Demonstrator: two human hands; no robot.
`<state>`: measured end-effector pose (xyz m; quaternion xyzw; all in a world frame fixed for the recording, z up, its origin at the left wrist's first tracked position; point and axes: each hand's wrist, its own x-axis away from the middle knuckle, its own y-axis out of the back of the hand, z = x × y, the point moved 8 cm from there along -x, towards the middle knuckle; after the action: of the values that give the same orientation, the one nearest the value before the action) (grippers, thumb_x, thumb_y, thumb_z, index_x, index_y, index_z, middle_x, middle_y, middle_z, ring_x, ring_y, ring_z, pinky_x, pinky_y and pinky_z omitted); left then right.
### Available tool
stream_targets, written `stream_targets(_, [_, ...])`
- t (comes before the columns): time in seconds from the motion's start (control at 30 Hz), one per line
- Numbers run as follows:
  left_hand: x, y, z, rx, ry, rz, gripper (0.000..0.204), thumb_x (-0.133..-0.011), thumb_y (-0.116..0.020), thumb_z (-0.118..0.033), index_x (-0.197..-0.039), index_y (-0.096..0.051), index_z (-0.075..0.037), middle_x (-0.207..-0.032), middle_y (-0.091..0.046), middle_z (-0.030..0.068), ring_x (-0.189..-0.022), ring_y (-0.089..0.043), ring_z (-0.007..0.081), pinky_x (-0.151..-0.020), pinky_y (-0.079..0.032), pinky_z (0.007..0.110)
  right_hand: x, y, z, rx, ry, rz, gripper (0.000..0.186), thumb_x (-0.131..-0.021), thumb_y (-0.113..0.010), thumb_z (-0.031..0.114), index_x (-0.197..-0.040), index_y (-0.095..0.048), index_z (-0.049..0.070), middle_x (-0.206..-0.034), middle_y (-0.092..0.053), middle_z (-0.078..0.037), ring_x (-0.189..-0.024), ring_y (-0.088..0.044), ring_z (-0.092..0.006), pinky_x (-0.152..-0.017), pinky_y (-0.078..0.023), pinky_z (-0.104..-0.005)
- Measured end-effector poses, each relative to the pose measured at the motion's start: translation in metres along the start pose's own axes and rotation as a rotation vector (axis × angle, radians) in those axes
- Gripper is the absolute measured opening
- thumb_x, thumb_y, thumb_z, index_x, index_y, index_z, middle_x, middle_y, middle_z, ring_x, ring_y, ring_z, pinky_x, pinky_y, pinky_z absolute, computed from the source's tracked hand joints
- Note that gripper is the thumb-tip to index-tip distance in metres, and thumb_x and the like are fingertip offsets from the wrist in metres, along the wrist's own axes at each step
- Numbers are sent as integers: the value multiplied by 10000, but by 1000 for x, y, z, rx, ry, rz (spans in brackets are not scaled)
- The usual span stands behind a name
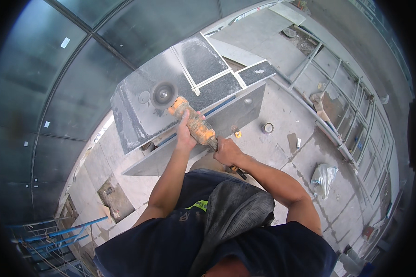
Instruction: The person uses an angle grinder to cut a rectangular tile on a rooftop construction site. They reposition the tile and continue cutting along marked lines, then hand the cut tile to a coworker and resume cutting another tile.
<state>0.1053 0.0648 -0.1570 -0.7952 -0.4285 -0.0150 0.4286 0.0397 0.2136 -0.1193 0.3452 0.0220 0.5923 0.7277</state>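
An orange, dust-covered angle grinder (201, 129) lies across both my hands, its round grey disc (164, 94) over the dark stone slab (130, 113). My left hand (185, 132) wraps round the grinder's body, fingers on the far side. At its dark rear end, my right hand (227, 151) is closed in a fist. A black-and-orange piece (238, 172) sticks out below that fist; I cannot tell what it is. Left of the disc, a round mark (144, 97) shows on the slab. Whether the disc touches the stone, or spins, is unclear.
White strips (212, 79) cross the slab's right part. A second grey slab (249, 104) stands under its near edge. On the paved floor are a can (267, 128), a yellow tape measure (237, 134), a plastic bag (324, 179) and metal scaffold frames (330, 76). Glass panels (78, 78) rise at left.
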Motion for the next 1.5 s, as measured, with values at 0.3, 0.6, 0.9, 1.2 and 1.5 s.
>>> stream_targets(0.3, [-54,69,-32,-327,-54,-357,355,-833,-723,-98,-1125,-560,21,-992,-629,107,-797,-658,216,-679,-562,386,-92,-64,-2,-105,8,-52,457,-785,-593,63,-1154,-367,-85,-919,-622,-393,-907,-610,-553,-840,-489,-559])
stream_targets(0.6, [-124,120,-99,-425,-112,-436,468,-785,-757,-104,-1159,-539,75,-1025,-629,149,-837,-664,238,-720,-565,379,-184,-104,31,-30,109,-182,474,-799,-643,93,-1165,-386,-62,-986,-608,-342,-907,-626,-498,-815,-509,-541])
stream_targets(0.9, [-156,133,-125,-433,-181,-461,342,-808,-748,-95,-1093,-620,45,-985,-654,108,-831,-649,200,-734,-535,347,-186,-2,6,99,70,-467,552,-913,-676,345,-1252,-498,-52,-1059,-606,-252,-980,-613,-414,-866,-498,-472])
stream_targets(1.2, [-162,145,-123,-695,-157,-623,394,-786,-775,-136,-1115,-626,21,-993,-670,98,-843,-647,192,-750,-527,351,-306,196,-93,372,-310,-621,680,-894,-642,509,-1224,-529,-75,-1208,-593,-318,-1160,-574,-446,-984,-473,-474])
stream_targets(1.5, [-155,153,-126,-746,-176,-678,430,-800,-773,-166,-1139,-598,33,-994,-654,85,-863,-638,176,-762,-520,336,-487,209,-152,-18,-243,-293,786,-872,-628,622,-1138,-653,-117,-1173,-654,-297,-1149,-623,-371,-968,-474,-404])
